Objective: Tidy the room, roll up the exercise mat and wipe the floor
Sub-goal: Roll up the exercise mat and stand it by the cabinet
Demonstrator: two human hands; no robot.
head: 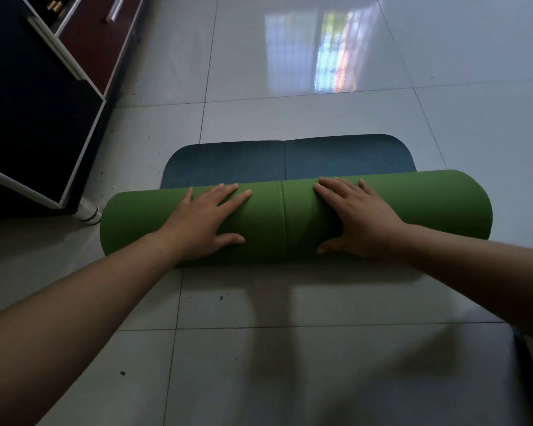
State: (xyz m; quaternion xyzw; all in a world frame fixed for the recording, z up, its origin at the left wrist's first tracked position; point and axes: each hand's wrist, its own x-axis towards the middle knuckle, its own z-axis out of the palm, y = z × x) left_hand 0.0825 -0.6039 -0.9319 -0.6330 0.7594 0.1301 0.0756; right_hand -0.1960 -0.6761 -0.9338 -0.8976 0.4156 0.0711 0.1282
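Two flat palms, left hand [205,219] and right hand [356,218], press atop the mat [437,204].

We see the exercise mat [293,216] almost fully rolled into a thick green cylinder lying crosswise on the pale tiled floor [290,302]. A short flat end [286,162], blue-grey with rounded corners, remains unrolled beyond the roll. A seam runs down its middle.
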